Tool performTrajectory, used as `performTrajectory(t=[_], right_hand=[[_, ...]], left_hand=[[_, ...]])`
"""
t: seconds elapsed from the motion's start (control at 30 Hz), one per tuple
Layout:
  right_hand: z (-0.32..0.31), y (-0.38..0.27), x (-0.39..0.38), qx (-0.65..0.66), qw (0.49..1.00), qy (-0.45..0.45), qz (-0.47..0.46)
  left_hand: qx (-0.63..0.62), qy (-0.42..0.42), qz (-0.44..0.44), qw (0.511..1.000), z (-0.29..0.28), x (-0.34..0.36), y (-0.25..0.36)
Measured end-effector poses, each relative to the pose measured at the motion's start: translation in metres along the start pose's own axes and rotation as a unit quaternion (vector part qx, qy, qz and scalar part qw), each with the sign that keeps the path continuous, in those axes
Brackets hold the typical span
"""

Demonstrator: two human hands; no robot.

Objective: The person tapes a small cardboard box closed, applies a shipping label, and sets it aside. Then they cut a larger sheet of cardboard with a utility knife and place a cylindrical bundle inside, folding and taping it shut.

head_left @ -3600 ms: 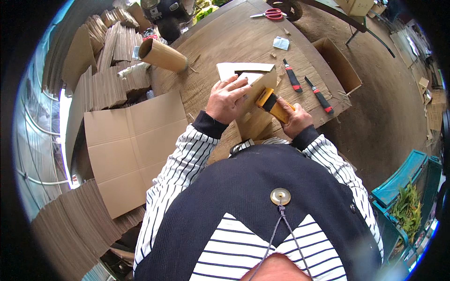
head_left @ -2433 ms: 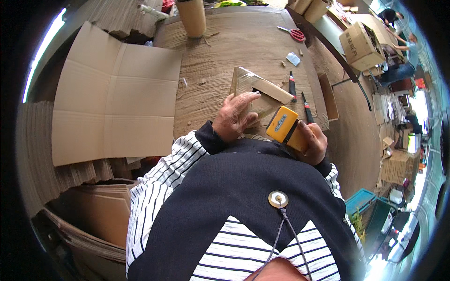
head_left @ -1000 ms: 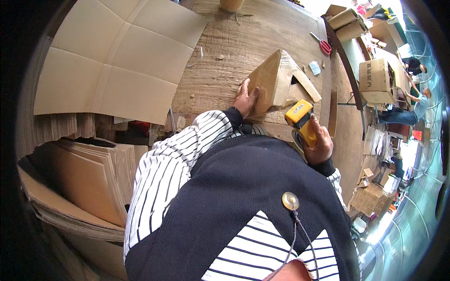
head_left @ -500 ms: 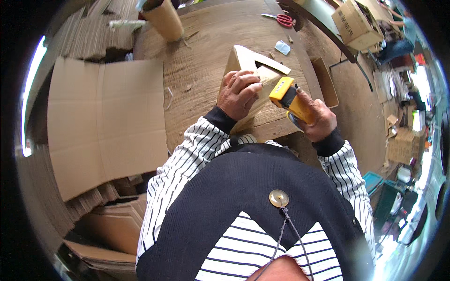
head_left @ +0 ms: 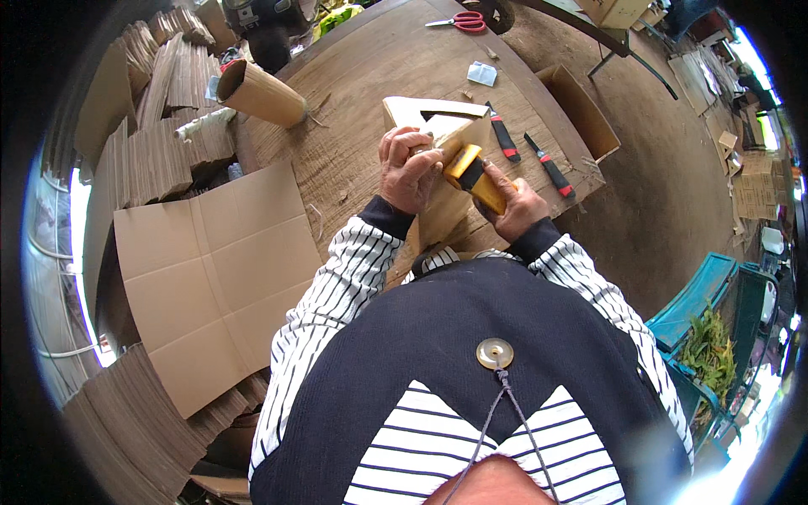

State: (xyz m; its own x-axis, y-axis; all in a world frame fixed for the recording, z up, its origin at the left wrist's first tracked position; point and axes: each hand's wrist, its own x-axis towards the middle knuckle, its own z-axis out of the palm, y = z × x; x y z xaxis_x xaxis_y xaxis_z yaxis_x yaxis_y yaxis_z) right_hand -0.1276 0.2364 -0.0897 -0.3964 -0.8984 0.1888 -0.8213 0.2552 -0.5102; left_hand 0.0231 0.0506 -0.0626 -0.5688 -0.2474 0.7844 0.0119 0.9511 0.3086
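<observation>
My left hand (head_left: 411, 172) grips the near upper part of a folded cardboard box (head_left: 446, 215) with curled fingers. The box stands on the wooden table (head_left: 337, 76), a pale flap with a dark slot on top. My right hand (head_left: 513, 202) holds a yellow-and-black tape dispenser (head_left: 476, 177), its front against the box's right face beside my left fingers. Two black-and-red box cutters (head_left: 502, 132) (head_left: 555, 172) lie right of the box. Red-handled scissors (head_left: 469, 22), a small pale packet (head_left: 481, 72) and a cardboard tube (head_left: 259, 92) lie farther back.
A scored cardboard sheet (head_left: 210, 273) and tall cardboard stacks (head_left: 168, 151) are at left. An open box (head_left: 581, 109) stands beside the table's right edge. A teal crate with greenery (head_left: 690, 303) is lower right; cartons (head_left: 753, 185) line the far right, where a partly visible person (head_left: 686, 18) is.
The tape dispenser has moved left onto the box, up against my left fingers, which still hold it. The camera's view has swung, bringing both box cutters and the teal crate into plain sight.
</observation>
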Motion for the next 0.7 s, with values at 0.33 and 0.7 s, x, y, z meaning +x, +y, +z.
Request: performTrajectory(t=[0.33, 0.7], right_hand=[[0.003, -0.014, -0.008, -0.05, 0.992, -0.104, 0.048], [-0.023, -0.021, 0.038, -0.097, 0.889, -0.443, 0.065]], left_hand=[[0.021, -0.01, -0.014, 1.0, -0.02, -0.006, 0.004], [0.023, -0.008, -0.072, 0.997, -0.053, -0.015, 0.047]])
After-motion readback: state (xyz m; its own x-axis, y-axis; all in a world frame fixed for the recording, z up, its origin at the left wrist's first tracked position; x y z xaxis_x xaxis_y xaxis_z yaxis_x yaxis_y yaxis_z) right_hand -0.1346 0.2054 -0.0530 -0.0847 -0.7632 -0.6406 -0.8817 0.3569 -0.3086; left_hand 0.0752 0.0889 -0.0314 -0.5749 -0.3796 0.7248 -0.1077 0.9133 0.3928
